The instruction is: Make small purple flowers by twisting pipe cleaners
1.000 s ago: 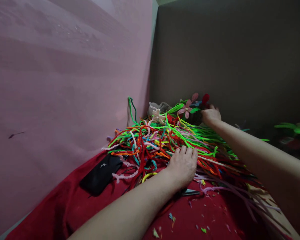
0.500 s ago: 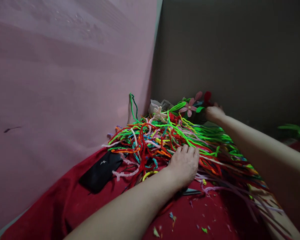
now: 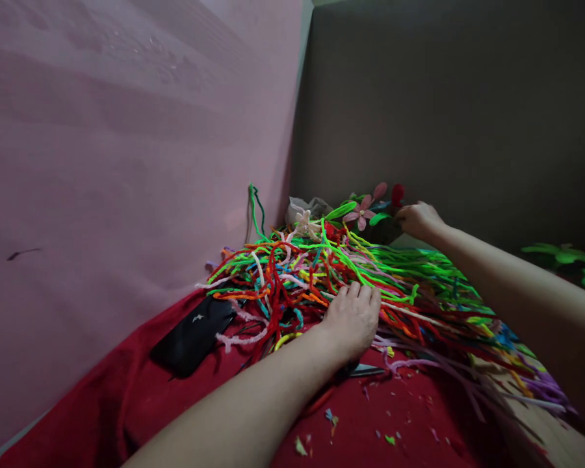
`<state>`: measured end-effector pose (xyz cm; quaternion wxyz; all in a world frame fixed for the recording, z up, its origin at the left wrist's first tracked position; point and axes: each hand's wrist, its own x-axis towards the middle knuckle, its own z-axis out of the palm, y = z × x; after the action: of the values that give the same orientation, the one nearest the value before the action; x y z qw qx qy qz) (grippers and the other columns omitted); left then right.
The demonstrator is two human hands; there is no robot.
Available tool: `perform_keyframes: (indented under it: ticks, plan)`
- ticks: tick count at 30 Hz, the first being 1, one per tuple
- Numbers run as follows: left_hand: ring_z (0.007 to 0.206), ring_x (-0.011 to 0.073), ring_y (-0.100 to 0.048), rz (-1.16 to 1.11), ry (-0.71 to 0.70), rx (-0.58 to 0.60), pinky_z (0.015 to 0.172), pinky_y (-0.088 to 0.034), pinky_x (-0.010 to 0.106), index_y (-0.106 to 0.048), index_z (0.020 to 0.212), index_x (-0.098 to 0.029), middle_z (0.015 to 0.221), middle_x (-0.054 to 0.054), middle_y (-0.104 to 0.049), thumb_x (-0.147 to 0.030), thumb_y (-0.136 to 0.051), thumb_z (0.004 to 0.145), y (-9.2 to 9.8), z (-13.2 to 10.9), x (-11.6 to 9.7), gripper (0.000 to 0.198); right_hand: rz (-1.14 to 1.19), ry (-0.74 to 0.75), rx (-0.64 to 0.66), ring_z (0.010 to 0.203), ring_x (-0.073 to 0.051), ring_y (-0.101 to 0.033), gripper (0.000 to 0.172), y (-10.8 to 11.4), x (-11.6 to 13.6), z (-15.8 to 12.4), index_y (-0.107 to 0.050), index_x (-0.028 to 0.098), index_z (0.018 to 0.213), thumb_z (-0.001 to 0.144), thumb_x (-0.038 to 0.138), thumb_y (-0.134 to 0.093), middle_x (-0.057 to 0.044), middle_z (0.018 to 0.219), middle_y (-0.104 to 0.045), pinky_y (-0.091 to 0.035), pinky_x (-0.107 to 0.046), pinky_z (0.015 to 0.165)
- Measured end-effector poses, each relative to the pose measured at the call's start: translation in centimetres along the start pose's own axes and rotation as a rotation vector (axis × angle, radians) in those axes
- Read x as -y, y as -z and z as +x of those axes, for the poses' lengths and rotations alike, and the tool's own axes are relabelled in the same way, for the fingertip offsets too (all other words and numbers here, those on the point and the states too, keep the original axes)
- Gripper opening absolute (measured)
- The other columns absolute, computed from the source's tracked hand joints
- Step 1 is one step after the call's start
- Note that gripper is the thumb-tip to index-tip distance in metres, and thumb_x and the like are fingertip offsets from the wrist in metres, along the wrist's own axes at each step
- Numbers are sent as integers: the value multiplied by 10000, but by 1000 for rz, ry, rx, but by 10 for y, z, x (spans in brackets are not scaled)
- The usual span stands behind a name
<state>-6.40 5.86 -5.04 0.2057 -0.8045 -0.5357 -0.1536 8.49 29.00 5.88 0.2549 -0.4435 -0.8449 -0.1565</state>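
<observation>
My left hand [image 3: 353, 318] rests at the near edge of a heap of coloured pipe cleaners [image 3: 312, 273], its fingers curled under. What lies beneath them is hidden. Partly under that wrist, scissors [image 3: 367, 370] show one blade on the red cloth. At the back of the heap my right hand [image 3: 422, 221] has its fingers pressed together beside pipe-cleaner flowers; whatever is in them cannot be made out. Closest to those fingers are a red bud [image 3: 398, 194] and a pink flower [image 3: 361, 214]. A cream flower [image 3: 305, 223] lies farther left.
A black phone [image 3: 194, 337] lies left of the heap on red cloth [image 3: 141, 396]. Small fuzz scraps [image 3: 331, 416] are scattered in front. A pink wall [image 3: 127, 195] stands at left and a dark panel [image 3: 443, 110] behind. Green pipe-cleaner leaves [image 3: 565, 253] show at far right.
The view has shifted slightly, moving the heap a little left in the picture. My right hand has turned a little, its fingers now showing more clearly. My left hand stays on the heap's edge.
</observation>
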Motion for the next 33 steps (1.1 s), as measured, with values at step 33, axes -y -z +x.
perform_keyframes:
  ticks: [33]
  plan:
    - [936, 231, -470, 5, -3, 83, 785, -424, 370, -381, 1284, -70, 1048, 137, -531, -165, -327, 855, 5, 2, 0, 443, 252, -430, -56, 538, -148, -535, 282, 60, -10, -66, -732, 122, 827, 663, 233, -531, -48, 590, -652, -384, -242, 542]
